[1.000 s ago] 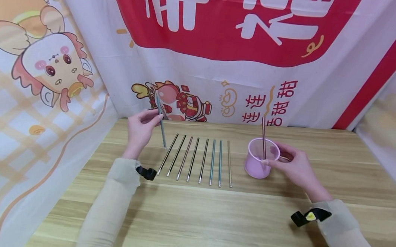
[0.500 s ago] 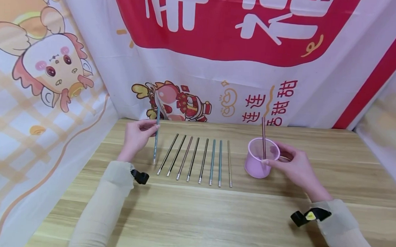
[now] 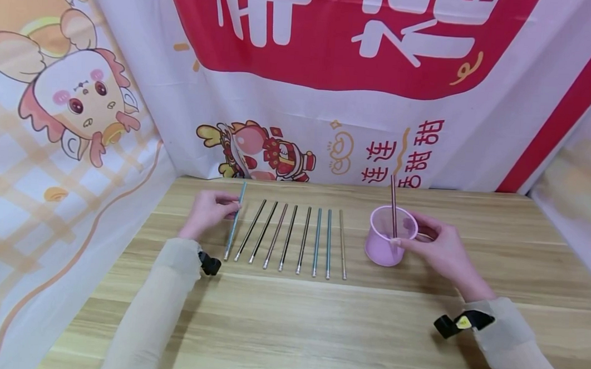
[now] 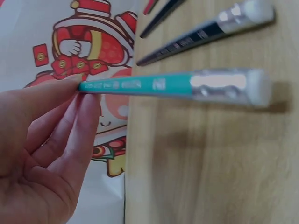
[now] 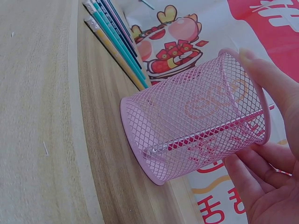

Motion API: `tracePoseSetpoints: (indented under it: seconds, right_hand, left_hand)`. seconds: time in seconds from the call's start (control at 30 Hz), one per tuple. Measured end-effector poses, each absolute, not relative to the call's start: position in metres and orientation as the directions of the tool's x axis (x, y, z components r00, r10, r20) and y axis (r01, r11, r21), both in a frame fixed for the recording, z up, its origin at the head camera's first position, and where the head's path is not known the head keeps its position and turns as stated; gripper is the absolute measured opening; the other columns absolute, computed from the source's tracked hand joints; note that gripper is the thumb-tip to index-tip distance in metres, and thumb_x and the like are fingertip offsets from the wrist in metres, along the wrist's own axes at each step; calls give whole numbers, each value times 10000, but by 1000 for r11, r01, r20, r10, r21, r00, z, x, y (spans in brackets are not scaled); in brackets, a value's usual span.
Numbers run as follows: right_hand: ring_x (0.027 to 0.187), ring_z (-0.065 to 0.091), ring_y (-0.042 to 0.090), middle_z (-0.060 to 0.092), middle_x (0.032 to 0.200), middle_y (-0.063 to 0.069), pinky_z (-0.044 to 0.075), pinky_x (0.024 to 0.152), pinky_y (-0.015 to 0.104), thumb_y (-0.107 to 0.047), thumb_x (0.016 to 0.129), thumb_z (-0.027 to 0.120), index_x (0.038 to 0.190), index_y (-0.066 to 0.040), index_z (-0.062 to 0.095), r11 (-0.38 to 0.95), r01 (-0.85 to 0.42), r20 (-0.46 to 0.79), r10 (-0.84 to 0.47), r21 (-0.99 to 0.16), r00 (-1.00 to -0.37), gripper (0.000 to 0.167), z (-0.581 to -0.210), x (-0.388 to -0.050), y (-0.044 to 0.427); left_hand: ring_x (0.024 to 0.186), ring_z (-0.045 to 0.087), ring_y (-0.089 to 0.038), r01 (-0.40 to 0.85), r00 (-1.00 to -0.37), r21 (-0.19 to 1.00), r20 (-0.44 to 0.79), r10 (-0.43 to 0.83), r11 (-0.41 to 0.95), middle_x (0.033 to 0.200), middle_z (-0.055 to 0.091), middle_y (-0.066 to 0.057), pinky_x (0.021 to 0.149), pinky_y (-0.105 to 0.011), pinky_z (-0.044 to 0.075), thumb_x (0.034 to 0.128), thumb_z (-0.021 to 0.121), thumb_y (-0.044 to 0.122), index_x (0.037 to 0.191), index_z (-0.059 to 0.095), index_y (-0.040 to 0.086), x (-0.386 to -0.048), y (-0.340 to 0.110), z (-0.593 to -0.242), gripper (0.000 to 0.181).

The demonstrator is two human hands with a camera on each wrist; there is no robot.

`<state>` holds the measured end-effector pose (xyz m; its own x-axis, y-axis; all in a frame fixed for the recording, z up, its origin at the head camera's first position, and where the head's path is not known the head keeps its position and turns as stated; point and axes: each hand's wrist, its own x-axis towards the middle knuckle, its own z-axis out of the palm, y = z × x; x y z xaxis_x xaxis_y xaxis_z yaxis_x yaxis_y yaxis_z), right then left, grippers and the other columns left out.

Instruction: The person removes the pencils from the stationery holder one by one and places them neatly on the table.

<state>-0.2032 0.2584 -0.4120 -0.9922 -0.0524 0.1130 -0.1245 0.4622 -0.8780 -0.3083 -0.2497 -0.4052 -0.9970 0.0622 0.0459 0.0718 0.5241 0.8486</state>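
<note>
My left hand pinches a teal pencil between thumb and fingers at the left end of a row of pencils. The pencil's white eraser end points toward me, low over the table or touching it; I cannot tell which. My right hand grips the rim of a pink mesh pen holder standing on the table at the right. One dark red pencil leans inside that holder, eraser end down. Between the hands lie several pencils, among them a black pencil, a teal pencil and a yellowish pencil.
The wooden table meets a printed cloth backdrop along its far and left edges. Black wrist cameras sit on both wrists, the left one close to the eraser end of the held pencil.
My left hand has lowered the teal pencil from an upright pose to lie nearly along the row, eraser end nearer me. The right hand and the pen holder have stayed still.
</note>
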Motion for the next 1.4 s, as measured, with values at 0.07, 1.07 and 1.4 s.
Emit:
tracePoseSetpoints:
  seconds: [0.07,1.07,1.4]
  right_hand:
    - [1233,587,371,564,1405,240,510,859,105,-346,846,861,1501,3,459,458,-126,113,-55,-880,-992,845,-412,-203,258]
    - [1210,604,361,577,1392,234,519,849,112,-328,840,868,1490,6,474,443,-136,131,-42,-886,-990,830,-411,-202,258]
    - [1214,602,360,579,1392,228,518,850,111,-334,838,869,1491,6,471,443,-128,123,-40,-887,-992,837,-412,-203,258]
  left_hand:
    - [852,727,-213,53,-998,843,25,58,535,1081,730,-205,804,-359,623,940,735,51,1182,710,-48,-310,-250,-409,262]
    - [892,690,-206,-74,-997,718,-56,-49,692,1098,739,-148,787,-302,554,914,784,147,1129,766,23,-313,-236,-426,249]
    - [941,681,-223,-92,-996,706,-67,-62,703,1107,738,-136,880,-354,546,912,786,155,1112,779,44,-320,-236,-430,230]
